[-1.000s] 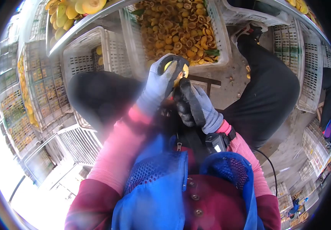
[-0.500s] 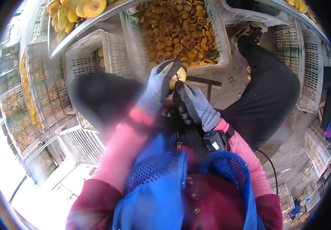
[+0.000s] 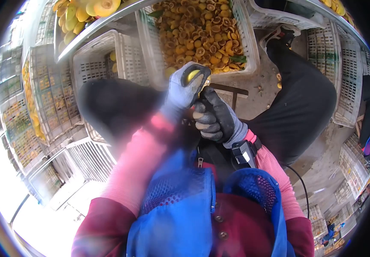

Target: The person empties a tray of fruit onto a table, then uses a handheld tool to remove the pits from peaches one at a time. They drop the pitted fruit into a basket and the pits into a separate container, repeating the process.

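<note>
L hand [image 3: 184, 89] grips yel. fruit [image 3: 193, 76]; R hand [image 3: 214, 118] curled just beside.

gloved hands [image 3: 186, 88] [image 3: 217, 119] close together

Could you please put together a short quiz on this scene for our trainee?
1. Which hand, left or right, has the black device at its wrist?
2. True or false: a green leaf lies in the crate of orange fruit pieces.
3. What does the left hand hold?
A) a glass bottle
B) a yellow fruit
C) a folded cloth

Key: 1. right hand; 2. true; 3. B
</note>
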The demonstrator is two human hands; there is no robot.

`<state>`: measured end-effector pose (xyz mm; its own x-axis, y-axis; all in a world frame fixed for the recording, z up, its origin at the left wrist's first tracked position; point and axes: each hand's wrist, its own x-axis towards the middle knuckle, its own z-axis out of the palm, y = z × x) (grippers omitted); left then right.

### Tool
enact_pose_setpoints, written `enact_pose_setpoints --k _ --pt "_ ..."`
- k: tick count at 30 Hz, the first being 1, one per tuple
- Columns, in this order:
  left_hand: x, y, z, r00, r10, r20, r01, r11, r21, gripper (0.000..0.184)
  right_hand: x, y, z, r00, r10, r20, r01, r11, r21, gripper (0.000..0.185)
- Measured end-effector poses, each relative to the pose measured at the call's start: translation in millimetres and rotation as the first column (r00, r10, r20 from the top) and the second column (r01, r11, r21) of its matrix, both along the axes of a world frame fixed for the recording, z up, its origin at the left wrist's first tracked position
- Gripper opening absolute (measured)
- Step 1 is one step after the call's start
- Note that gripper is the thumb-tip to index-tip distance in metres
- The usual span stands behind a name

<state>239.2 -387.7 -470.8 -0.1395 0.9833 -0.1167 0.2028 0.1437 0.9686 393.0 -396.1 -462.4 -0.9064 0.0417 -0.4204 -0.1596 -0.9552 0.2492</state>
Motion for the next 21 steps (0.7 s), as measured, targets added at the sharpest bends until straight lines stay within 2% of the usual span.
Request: enact_pose_setpoints --k 3,4,7,9,10,12,13,15,16,17,18,19,20,21 --pt "0.8 0.4 -3.6 0.992 -0.032 0.120 0.037 0.999 -0.033 0.015 2.5 4.3 -4.0 0.985 -0.043 -0.168 0.024 0.993 -0.117 0.044" --pt "0.6 3.7 0.1 0.995 -0.100 -0.027 0.100 0.995 0.019 0.017 2.7 3.7 -5.0 0.973 -0.059 -0.225 0.021 0.986 -0.167 0.044" --pt "0.9 5.7 -5.8 0.980 -0.198 0.013 0.194 0.969 0.155 0.018 1.8 2.6 -7.2 0.894 -0.160 -0.418 0.036 0.956 -0.290 0.044" --pt "6.7 3.1 -3.4 0.975 -0.117 0.190 0.110 0.993 0.046 0.019 1.6 3.8 -4.2 0.896 -0.185 -0.403 0.065 0.954 -0.294 0.044" --pt "8.5 -0.2 -3.1 0.955 -0.047 0.292 0.068 0.996 -0.064 0.019 2.4 2.3 -2.8 0.898 -0.199 -0.392 0.080 0.950 -0.300 0.044" --pt "10.0 0.9 -5.8 0.953 0.011 0.304 0.009 0.998 -0.066 0.019 0.6 6.0 -10.1 0.878 -0.180 -0.443 0.065 0.963 -0.262 0.044" --pt "11.2 -0.8 -8.9 0.975 0.006 0.221 -0.015 0.999 0.037 0.019 0.2 6.0 -13.0 0.868 -0.168 -0.467 0.056 0.968 -0.245 0.044" --pt "11.1 -4.8 -18.1 0.986 0.067 0.153 -0.085 0.990 0.113 0.019 -0.3 6.7 -12.9 0.890 -0.145 -0.433 0.051 0.974 -0.221 0.044" --pt "10.2 -2.5 -16.8 0.978 0.120 0.168 -0.135 0.987 0.083 0.020 -2.1 8.0 -12.4 0.898 -0.133 -0.418 0.048 0.977 -0.207 0.044" --pt "8.4 -2.7 -14.8 0.908 0.225 0.354 -0.214 0.974 -0.071 0.022 -4.3 8.5 -11.2 0.909 -0.120 -0.399 0.062 0.986 -0.155 0.044" --pt "6.7 -2.7 -12.4 0.780 0.367 0.507 -0.290 0.930 -0.227 0.024 -6.4 10.1 -10.0 0.919 -0.108 -0.378 0.074 0.992 -0.102 0.045" --pt "8.3 6.8 16.4 0.453 0.565 0.690 -0.260 0.824 -0.504 0.027 -8.6 11.9 -8.6 0.929 -0.098 -0.357 0.086 0.995 -0.049 0.045" --pt "8.1 11.3 32.3 0.062 0.725 0.686 -0.104 0.688 -0.718 0.031 -10.6 15.0 -6.1 0.891 -0.156 -0.427 0.151 0.987 -0.046 0.048" --pt "-22.1 -7.1 -46.4 0.247 0.660 0.710 -0.131 0.748 -0.650 0.030 -11.9 21.2 -3.2 0.845 -0.201 -0.495 0.205 0.978 -0.048 0.051"
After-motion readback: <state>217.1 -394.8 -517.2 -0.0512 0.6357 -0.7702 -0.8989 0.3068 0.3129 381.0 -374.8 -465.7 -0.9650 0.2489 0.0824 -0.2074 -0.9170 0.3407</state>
